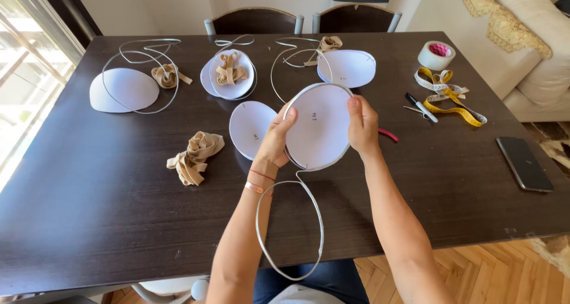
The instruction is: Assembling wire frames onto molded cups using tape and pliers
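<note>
- Head view: both hands hold a white oval foam piece (320, 126) upright above the dark desk (107, 221), with a white wire (291, 227) running round its edge and hanging down in a long loop toward the person's lap.
- The left hand (274, 141) grips the left edge of the oval, thumb on the face and fingers behind; the right hand (362, 126) pinches the right edge the same way. Both are closed on the piece and the wire together.
- Likely slip: the wire looks springy and sits only along the rim, so if either pinch eases, it could jump off the edge and lose its shape.
- The free loop dangles past the desk edge; a snag on the desk rim or a knee could tug the wire out from under the fingers.
- Squeezing too hard may bend or crease the thin foam, which appears soft.
- A second white oval (250, 129) lies flat just beside the left hand, partly behind the held one; lowering the piece carelessly could knock it.
- The tool with red handles (389, 135) lies near the right hand, mostly hidden by it; a swing of the wire could catch it.
- The beige elastic bundle (195, 155) sits well apart to the left, and the phone (525, 163) well apart to the right, so neither seems at risk.
</note>
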